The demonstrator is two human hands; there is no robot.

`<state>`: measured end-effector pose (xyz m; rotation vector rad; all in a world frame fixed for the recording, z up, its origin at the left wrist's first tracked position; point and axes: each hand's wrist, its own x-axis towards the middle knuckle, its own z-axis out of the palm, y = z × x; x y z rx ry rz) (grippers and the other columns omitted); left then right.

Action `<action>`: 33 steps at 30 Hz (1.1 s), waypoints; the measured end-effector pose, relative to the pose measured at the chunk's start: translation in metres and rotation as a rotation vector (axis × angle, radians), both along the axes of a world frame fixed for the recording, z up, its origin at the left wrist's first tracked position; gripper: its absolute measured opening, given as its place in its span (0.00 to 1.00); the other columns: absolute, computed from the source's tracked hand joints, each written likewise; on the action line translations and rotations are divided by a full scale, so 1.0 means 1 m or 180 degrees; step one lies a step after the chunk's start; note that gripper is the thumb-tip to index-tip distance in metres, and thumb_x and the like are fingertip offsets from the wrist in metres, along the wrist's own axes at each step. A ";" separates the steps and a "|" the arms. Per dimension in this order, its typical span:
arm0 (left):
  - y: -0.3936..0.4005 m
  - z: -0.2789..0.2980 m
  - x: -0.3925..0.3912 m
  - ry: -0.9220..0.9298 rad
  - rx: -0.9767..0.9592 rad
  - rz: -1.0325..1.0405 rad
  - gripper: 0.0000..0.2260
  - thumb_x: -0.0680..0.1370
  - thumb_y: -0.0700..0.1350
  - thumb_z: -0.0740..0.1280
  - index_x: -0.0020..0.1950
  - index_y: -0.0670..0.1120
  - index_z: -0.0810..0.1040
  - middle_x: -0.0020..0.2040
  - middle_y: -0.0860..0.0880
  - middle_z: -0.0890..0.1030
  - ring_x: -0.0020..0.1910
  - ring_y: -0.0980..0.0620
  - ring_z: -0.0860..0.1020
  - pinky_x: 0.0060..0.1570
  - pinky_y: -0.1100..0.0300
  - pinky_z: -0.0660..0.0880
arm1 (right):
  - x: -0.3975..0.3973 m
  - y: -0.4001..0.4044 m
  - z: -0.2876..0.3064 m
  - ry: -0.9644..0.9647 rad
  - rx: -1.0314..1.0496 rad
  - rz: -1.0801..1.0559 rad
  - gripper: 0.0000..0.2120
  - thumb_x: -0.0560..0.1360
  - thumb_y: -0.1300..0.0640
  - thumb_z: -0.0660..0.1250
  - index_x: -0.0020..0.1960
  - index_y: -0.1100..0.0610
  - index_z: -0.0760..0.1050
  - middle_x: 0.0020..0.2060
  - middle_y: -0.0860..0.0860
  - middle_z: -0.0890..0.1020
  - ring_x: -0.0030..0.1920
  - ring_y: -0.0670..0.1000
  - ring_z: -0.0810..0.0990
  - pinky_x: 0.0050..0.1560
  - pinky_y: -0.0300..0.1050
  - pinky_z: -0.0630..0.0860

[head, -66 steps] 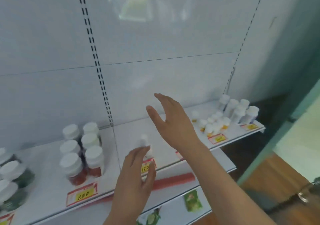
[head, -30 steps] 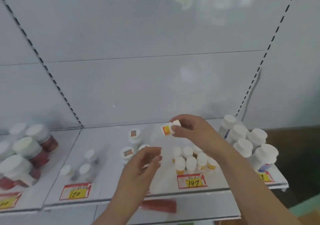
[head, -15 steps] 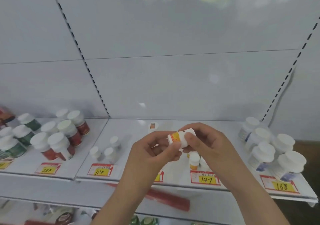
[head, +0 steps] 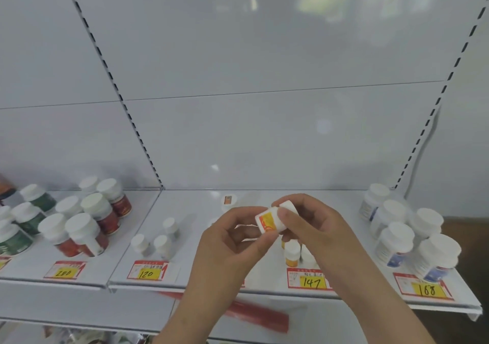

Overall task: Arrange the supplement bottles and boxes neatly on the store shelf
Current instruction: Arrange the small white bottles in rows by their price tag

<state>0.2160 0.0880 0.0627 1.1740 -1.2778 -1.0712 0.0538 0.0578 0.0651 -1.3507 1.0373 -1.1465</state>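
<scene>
A small white bottle with an orange-yellow label (head: pixel 270 220) is held tilted above the white shelf (head: pixel 190 272). My right hand (head: pixel 315 227) grips its cap end, and my left hand (head: pixel 232 245) pinches its base. Under my hands stand small white-capped orange bottles (head: pixel 292 253), partly hidden, behind the 147 price tag (head: pixel 311 280). One small bottle (head: pixel 229 201) stands alone at the back of the shelf.
Three small white bottles (head: pixel 156 241) stand behind the 120 tag. Large red-labelled bottles (head: pixel 87 224) and green ones (head: pixel 21 224) fill the left. Large blue-labelled bottles (head: pixel 407 232) crowd the right end. A red strip (head: pixel 254 314) lies on the lower shelf.
My right hand lifted a small bottle from the group on the shelf and brought it to my left hand, so both now hold it. The view swung right and closer.
</scene>
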 end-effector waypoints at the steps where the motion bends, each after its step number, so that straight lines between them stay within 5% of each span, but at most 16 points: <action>1: -0.002 0.000 0.001 0.0162 0.0046 0.0027 0.11 0.72 0.42 0.75 0.54 0.49 0.84 0.48 0.49 0.86 0.46 0.48 0.85 0.45 0.62 0.80 | 0.000 0.000 0.000 -0.0137 0.0046 0.0046 0.12 0.73 0.47 0.69 0.52 0.51 0.82 0.44 0.47 0.86 0.42 0.46 0.84 0.45 0.37 0.80; 6: -0.008 0.003 0.017 0.0569 0.0291 0.0161 0.12 0.75 0.42 0.72 0.57 0.44 0.83 0.48 0.46 0.86 0.48 0.46 0.86 0.46 0.62 0.81 | 0.022 -0.013 0.003 -0.0372 0.0032 0.0184 0.13 0.71 0.49 0.69 0.53 0.51 0.82 0.47 0.47 0.87 0.49 0.47 0.85 0.51 0.37 0.80; 10: -0.005 -0.001 0.062 0.0206 0.0371 0.0521 0.10 0.79 0.45 0.69 0.60 0.49 0.81 0.53 0.51 0.85 0.52 0.52 0.85 0.55 0.55 0.80 | 0.073 -0.034 0.012 -0.0233 -0.0193 0.0259 0.07 0.76 0.53 0.70 0.53 0.51 0.81 0.46 0.47 0.86 0.49 0.49 0.84 0.48 0.41 0.80; 12: 0.006 -0.005 0.098 -0.0180 0.0244 0.0999 0.09 0.80 0.45 0.68 0.60 0.54 0.80 0.53 0.57 0.85 0.53 0.57 0.83 0.54 0.61 0.79 | 0.112 -0.043 0.019 -0.0143 -0.0377 0.0429 0.05 0.77 0.53 0.70 0.53 0.51 0.80 0.44 0.48 0.86 0.49 0.49 0.84 0.44 0.37 0.79; 15: 0.036 -0.014 0.161 -0.0814 0.0078 0.1805 0.11 0.80 0.47 0.67 0.61 0.57 0.78 0.56 0.61 0.82 0.56 0.65 0.79 0.53 0.71 0.75 | 0.190 -0.046 0.028 -0.0094 -0.0595 0.0871 0.05 0.77 0.54 0.70 0.53 0.51 0.80 0.45 0.47 0.86 0.50 0.46 0.84 0.45 0.31 0.76; 21: 0.111 -0.056 0.300 -0.1262 0.0667 0.2951 0.13 0.81 0.53 0.64 0.65 0.62 0.74 0.62 0.65 0.76 0.61 0.66 0.75 0.62 0.63 0.73 | 0.380 -0.011 0.027 -0.0072 -0.0816 0.1942 0.05 0.77 0.54 0.71 0.53 0.48 0.79 0.46 0.41 0.85 0.50 0.39 0.83 0.47 0.29 0.75; 33: 0.236 -0.118 0.553 -0.1538 0.1676 0.3728 0.20 0.82 0.56 0.62 0.73 0.58 0.66 0.69 0.61 0.70 0.71 0.62 0.67 0.70 0.60 0.67 | 0.717 0.086 -0.026 0.0511 -0.1005 0.3156 0.07 0.79 0.55 0.67 0.54 0.45 0.76 0.48 0.38 0.82 0.50 0.31 0.78 0.46 0.23 0.71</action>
